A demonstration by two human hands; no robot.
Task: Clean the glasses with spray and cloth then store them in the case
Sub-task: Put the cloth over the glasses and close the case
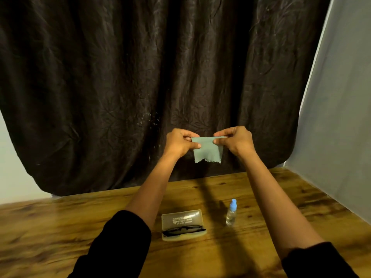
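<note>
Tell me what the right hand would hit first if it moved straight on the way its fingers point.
The right hand points sideways along the green cloth it pinches, toward the left hand. That hand would likely come first, though one view cannot confirm that both sit at the same depth.

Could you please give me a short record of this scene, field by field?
cloth: grey-green, held up over the table
left hand: pinches cloth's top left corner
right hand: pinches cloth's top right corner
glasses: dark, folded, at the case's near side
case: pale, on table
spray bottle: upright, right of case
</note>
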